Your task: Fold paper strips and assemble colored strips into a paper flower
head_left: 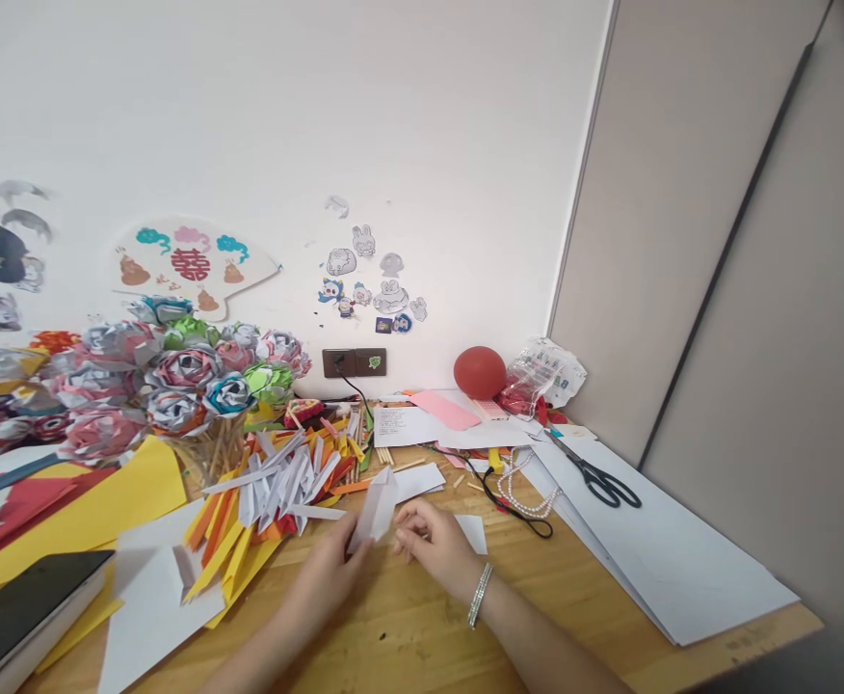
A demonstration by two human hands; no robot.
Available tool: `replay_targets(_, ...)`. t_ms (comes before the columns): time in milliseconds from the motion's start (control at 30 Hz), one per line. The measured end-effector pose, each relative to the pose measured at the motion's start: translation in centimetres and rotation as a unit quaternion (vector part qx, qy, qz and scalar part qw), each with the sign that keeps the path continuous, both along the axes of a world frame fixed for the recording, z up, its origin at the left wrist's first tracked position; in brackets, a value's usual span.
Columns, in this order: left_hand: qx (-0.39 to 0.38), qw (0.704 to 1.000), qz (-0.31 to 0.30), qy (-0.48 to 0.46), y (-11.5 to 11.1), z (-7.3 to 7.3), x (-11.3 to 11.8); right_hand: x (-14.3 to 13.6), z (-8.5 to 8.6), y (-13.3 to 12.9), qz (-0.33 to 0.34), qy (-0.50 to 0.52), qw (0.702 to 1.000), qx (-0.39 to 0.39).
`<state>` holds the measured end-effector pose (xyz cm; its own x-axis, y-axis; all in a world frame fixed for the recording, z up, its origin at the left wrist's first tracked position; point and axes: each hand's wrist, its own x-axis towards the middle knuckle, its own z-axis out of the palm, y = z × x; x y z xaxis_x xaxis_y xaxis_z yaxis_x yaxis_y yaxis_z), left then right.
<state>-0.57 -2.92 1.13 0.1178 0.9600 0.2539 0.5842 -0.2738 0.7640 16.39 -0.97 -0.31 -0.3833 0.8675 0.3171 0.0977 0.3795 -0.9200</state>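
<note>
My left hand (342, 559) is closed on a narrow folded strip of white paper (377, 506), pinching its lower end so that it stands tilted above the table. Just to the right, my right hand (433, 542) has its fingers curled in, close to the strip's edge, with nothing visible in them. A beaded bracelet (480, 596) circles the right wrist. Behind the strip lies a flat piece of white paper (422, 479), and another white piece (472, 532) shows partly behind my right hand.
Left of my hands are piled folded paper strips (277, 482), paper flowers (183, 371), yellow paper (133, 492) and a dark phone-like slab (32, 607). Scissors (599, 477) rest on white sheets (660, 549) at right. A red balloon (480, 373) and a cable (494, 496) are behind.
</note>
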Motion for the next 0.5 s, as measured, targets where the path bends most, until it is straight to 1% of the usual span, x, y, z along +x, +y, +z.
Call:
replay_targets(33, 0.019, 0.999, 0.026, 0.029, 0.0, 0.0, -0.2, 0.2, 0.1, 0.0, -0.012, -0.006, 1.0, 0.021)
replay_targets(67, 0.037, 0.997, 0.037, 0.053, 0.0, 0.1, -0.4, 0.4, 0.3, -0.1, -0.029, -0.012, 0.999, 0.044)
replay_targets(133, 0.062, 0.994, 0.033, 0.082, 0.1, 0.0, -0.6, 0.7, 0.6, -0.1, -0.079, -0.016, 0.993, 0.091)
replay_targets(200, 0.072, 0.993, 0.031, 0.093, 0.0, 0.0, -0.6, 1.0, 1.0, 0.0, -0.136, -0.018, 0.981, 0.135)
replay_targets(267, 0.075, 0.993, 0.042, 0.083, -0.1, 0.1, -0.5, 1.3, 1.4, 0.0, -0.177, -0.031, 0.967, 0.182)
replay_targets(333, 0.077, 0.994, 0.051, 0.049, -0.1, 0.3, -0.5, 1.4, 1.8, -0.2, -0.196, -0.046, 0.952, 0.229)
replay_targets(400, 0.07, 0.996, 0.047, -0.012, 0.0, 0.6, -0.6, 1.4, 2.2, -0.5, -0.203, -0.057, 0.941, 0.265)
replay_targets(467, 0.038, 0.995, 0.03, -0.087, 0.1, 1.0, -0.7, 1.4, 2.4, -0.8, -0.197, -0.062, 0.937, 0.282)
replay_targets(500, 0.014, 0.992, 0.017, -0.122, 0.1, 1.1, -0.8, 1.3, 2.5, -0.9, -0.186, -0.06, 0.94, 0.281)
